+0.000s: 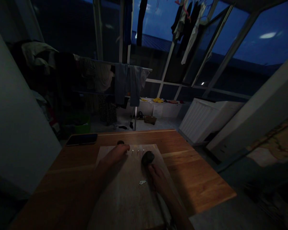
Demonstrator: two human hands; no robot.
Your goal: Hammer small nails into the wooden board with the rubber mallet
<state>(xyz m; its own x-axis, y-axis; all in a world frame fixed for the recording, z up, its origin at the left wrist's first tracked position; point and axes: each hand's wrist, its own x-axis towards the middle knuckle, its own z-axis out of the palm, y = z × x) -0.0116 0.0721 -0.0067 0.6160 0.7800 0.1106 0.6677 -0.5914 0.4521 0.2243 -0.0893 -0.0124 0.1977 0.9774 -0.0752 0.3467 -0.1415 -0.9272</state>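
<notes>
A pale wooden board [124,198] lies on a brown wooden table [196,179]. My left hand [116,155] rests on the board's far part, its fingertips pinched together beside a row of small upright nails [137,152]; what they pinch is too small to make out. My right hand [158,179] is closed around a dark tool with a rounded head [147,158], which sits just right of the nails. A few loose nails [142,182] lie on the board between my hands.
A dark phone [81,139] lies at the table's far left corner, and a small dark object [120,142] sits beyond the board. Behind the table are a rack of hanging clothes [124,83], a white radiator [201,118] and large windows. The room is very dim.
</notes>
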